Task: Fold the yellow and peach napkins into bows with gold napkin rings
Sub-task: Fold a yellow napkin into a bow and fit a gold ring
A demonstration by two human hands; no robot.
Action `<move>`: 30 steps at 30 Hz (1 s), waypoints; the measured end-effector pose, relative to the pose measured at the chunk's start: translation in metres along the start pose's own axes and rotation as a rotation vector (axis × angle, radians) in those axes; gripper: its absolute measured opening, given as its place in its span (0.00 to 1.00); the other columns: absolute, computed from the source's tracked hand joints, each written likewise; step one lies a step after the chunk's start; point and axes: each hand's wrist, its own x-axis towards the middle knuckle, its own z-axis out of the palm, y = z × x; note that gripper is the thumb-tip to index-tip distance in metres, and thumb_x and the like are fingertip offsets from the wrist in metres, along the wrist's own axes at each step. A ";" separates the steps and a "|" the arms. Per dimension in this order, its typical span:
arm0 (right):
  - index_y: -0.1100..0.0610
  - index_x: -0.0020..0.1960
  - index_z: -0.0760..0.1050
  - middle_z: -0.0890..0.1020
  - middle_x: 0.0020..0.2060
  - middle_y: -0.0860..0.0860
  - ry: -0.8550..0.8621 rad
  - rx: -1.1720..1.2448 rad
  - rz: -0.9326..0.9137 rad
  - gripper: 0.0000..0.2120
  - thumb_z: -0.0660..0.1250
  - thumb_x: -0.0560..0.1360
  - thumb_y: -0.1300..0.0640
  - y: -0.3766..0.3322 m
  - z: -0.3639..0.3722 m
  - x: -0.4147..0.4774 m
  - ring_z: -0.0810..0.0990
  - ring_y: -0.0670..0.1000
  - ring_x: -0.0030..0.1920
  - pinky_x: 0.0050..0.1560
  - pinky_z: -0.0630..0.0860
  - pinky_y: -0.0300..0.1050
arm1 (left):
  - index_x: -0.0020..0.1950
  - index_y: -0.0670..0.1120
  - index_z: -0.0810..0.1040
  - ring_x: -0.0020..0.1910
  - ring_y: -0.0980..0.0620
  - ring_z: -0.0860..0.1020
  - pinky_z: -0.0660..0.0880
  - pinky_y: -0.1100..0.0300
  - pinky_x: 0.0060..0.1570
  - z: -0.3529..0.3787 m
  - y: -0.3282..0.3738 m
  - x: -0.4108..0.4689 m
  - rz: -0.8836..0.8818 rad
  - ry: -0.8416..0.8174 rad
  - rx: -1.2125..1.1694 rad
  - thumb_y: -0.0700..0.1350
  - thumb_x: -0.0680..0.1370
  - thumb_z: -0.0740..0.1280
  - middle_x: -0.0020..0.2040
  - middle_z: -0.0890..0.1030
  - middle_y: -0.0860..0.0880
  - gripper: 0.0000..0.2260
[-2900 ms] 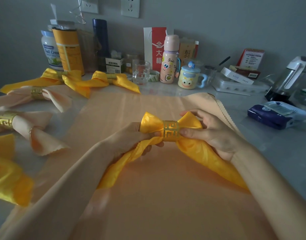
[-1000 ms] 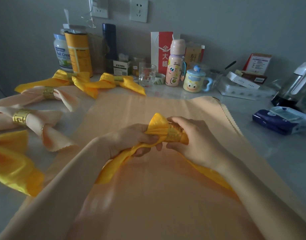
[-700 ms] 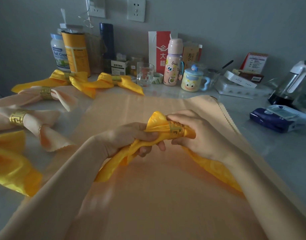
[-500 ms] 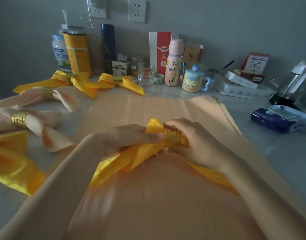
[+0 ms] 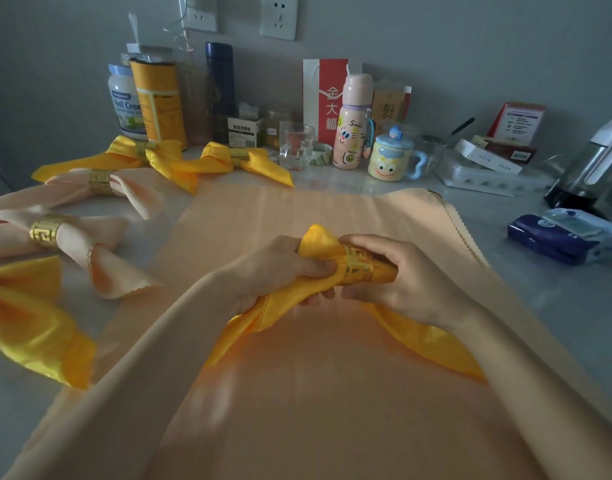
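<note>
left hand grips the yellow napkin, right hand wraps around the gold ring over the peach cloth.

Bows left of spread napkin; bottles, mug behind; tissue pack right.

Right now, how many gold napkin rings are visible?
5 rings: one on the held yellow napkin, two on peach bows at left, two on yellow bows at back. Others may be hidden.

Left hand and right hand curled, close together
</note>
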 end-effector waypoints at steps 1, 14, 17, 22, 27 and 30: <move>0.50 0.58 0.76 0.81 0.49 0.45 -0.004 0.023 0.001 0.23 0.77 0.66 0.61 -0.001 -0.001 0.000 0.80 0.42 0.50 0.52 0.74 0.35 | 0.47 0.42 0.79 0.27 0.54 0.76 0.75 0.62 0.31 0.000 0.000 0.000 0.005 0.006 -0.015 0.41 0.77 0.65 0.34 0.81 0.47 0.05; 0.49 0.64 0.74 0.79 0.52 0.45 0.006 -0.198 -0.028 0.28 0.77 0.66 0.59 0.005 -0.004 0.003 0.77 0.44 0.55 0.60 0.72 0.47 | 0.47 0.43 0.77 0.26 0.53 0.78 0.75 0.64 0.26 0.001 0.003 -0.005 -0.054 -0.075 -0.140 0.39 0.79 0.61 0.34 0.82 0.46 0.06; 0.49 0.66 0.72 0.79 0.56 0.45 -0.013 -0.083 0.041 0.32 0.78 0.64 0.54 0.002 -0.009 0.001 0.77 0.44 0.58 0.61 0.73 0.48 | 0.46 0.42 0.77 0.27 0.53 0.78 0.76 0.62 0.27 -0.001 0.002 -0.005 -0.062 -0.083 -0.163 0.41 0.79 0.61 0.34 0.82 0.46 0.06; 0.48 0.67 0.66 0.75 0.57 0.45 0.029 0.043 0.335 0.37 0.71 0.61 0.44 0.002 -0.023 -0.004 0.74 0.43 0.57 0.50 0.73 0.29 | 0.48 0.44 0.79 0.35 0.54 0.82 0.79 0.64 0.36 -0.003 0.000 -0.004 -0.015 0.001 -0.213 0.45 0.77 0.63 0.37 0.84 0.47 0.07; 0.49 0.54 0.74 0.81 0.47 0.47 0.176 0.197 0.380 0.20 0.73 0.64 0.48 0.011 -0.024 -0.002 0.78 0.42 0.49 0.40 0.72 0.26 | 0.44 0.52 0.78 0.31 0.64 0.79 0.76 0.70 0.33 0.001 -0.005 0.002 0.060 0.176 0.026 0.49 0.75 0.67 0.37 0.81 0.54 0.02; 0.49 0.59 0.73 0.81 0.49 0.47 0.208 0.201 0.361 0.26 0.72 0.63 0.46 0.012 -0.016 -0.001 0.79 0.43 0.50 0.42 0.73 0.26 | 0.43 0.51 0.79 0.31 0.63 0.79 0.76 0.70 0.33 0.003 -0.008 0.004 0.084 0.203 0.036 0.48 0.74 0.69 0.37 0.81 0.53 0.02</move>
